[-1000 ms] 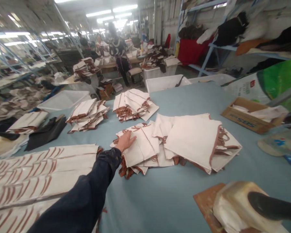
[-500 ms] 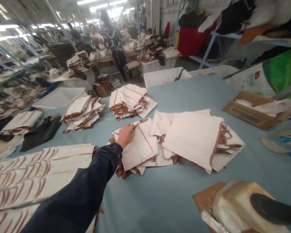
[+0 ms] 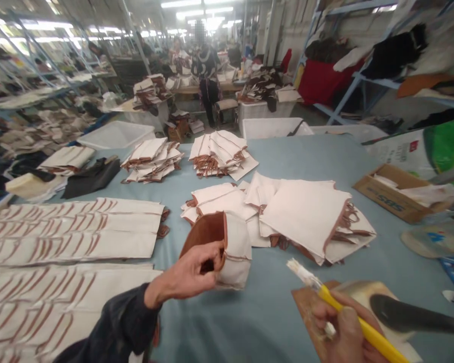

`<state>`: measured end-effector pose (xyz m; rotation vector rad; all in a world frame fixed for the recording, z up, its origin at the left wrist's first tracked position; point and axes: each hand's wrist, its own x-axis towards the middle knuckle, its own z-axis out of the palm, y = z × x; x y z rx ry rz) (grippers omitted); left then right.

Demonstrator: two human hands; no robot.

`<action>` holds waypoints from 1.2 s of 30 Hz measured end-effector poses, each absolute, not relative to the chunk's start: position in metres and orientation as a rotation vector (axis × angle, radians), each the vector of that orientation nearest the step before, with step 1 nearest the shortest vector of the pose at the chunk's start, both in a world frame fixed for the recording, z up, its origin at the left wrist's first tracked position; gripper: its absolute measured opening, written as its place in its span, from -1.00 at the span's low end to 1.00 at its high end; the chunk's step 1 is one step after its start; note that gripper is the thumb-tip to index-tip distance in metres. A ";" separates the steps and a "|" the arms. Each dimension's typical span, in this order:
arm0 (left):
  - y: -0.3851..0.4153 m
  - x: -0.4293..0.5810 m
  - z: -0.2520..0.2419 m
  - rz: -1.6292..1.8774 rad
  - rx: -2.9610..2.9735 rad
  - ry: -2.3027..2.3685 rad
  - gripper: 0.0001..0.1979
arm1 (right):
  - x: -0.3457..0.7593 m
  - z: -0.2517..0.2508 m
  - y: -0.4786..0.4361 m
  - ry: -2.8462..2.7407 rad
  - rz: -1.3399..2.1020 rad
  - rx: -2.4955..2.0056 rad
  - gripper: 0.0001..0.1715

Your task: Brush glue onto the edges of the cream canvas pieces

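My left hand (image 3: 192, 269) pinches the edge of a cream fabric piece with a brown inner side (image 3: 237, 249), lifted and curled open above the teal table. Lower right, my right hand (image 3: 344, 327) is closed around a yellow-handled brush (image 3: 366, 330), whose pale bristles point up and left. Beside that hand lie a brown card (image 3: 306, 312) and a stained pale container with a black handle (image 3: 412, 315) across it. Behind the held piece, a pile of cream pieces with brown edging (image 3: 302, 212) rests on the table.
Two more stacks (image 3: 151, 159) (image 3: 221, 151) stand farther back. Overlapping rows of striped cream pieces (image 3: 128, 227) cover the left. A cardboard box (image 3: 386, 201) sits right, white bins (image 3: 274, 128) beyond the far edge. A person (image 3: 206, 70) stands in the background.
My left hand has lifted a piece off the pile and brought it nearer, turning its brown side into view. My right hand has come into view with the brush. The camera view has shifted left.
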<state>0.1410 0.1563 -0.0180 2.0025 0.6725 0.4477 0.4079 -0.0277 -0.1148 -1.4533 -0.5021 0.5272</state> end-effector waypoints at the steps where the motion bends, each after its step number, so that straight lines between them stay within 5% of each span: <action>1: 0.137 0.139 -0.018 0.469 1.908 0.637 -0.83 | 0.403 -0.107 -0.019 -0.580 0.486 -1.472 -0.54; 11: 0.008 0.131 -0.015 0.618 1.596 0.481 -0.73 | 0.347 -0.088 0.030 -1.333 0.774 -1.454 -0.58; 17: -0.005 0.099 -0.014 0.394 1.651 0.683 -0.88 | 0.341 -0.067 -0.001 -1.325 0.287 -1.470 -0.63; 21: -0.004 0.077 -0.026 0.086 1.927 0.977 -0.62 | 0.335 -0.051 -0.022 -1.473 -0.047 -1.420 -0.74; 24: -0.004 0.076 -0.029 0.108 2.179 0.973 -0.66 | 0.326 -0.042 -0.034 -1.575 -0.236 -1.396 -0.75; 30: -0.014 0.092 -0.008 0.364 2.326 0.849 -0.90 | 0.311 -0.035 -0.050 -1.708 -0.281 -1.217 -0.76; 36: -0.024 0.102 -0.006 0.514 1.981 0.648 -0.77 | 0.304 -0.039 -0.062 -1.742 -0.203 -1.123 -0.66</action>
